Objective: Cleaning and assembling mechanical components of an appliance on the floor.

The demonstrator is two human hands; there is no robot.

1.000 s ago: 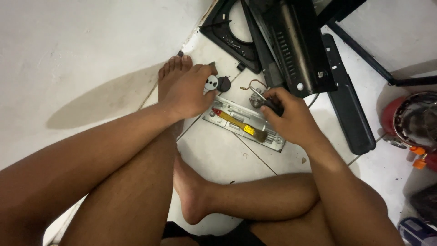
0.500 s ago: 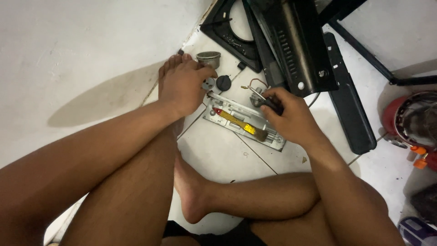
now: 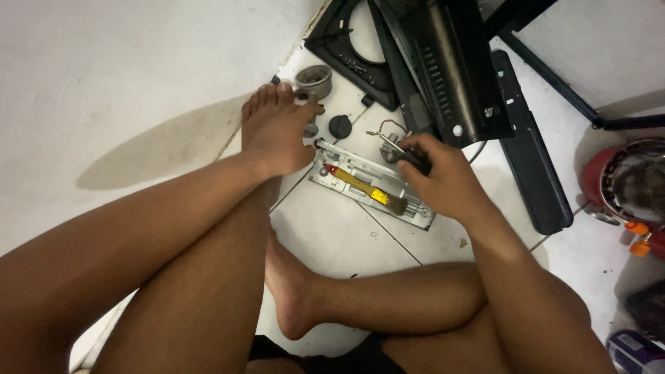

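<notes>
Hands: one left (image 3: pixel 280 142), one right (image 3: pixel 443 180)

Floor tiles (image 3: pixel 332 235) white. Metal plate (image 3: pixel 370 185) silver-grey. Brush (image 3: pixel 366 189): red and yellow handle, bristles maybe brown, hard to tell. Knob (image 3: pixel 340 126) black. Stove body (image 3: pixel 443 69) black. Round cup (image 3: pixel 313 79) dull grey.

I count two hands: left hand (image 3: pixel 280 142), right hand (image 3: pixel 443 181) | two bare feet | one metal plate (image 3: pixel 367 188) between the hands | one yellow-handled brush (image 3: pixel 367 192) on that plate | one round metal cup (image 3: pixel 313 79) beyond the plate | one black knob (image 3: pixel 340 126) beside the plate
</notes>
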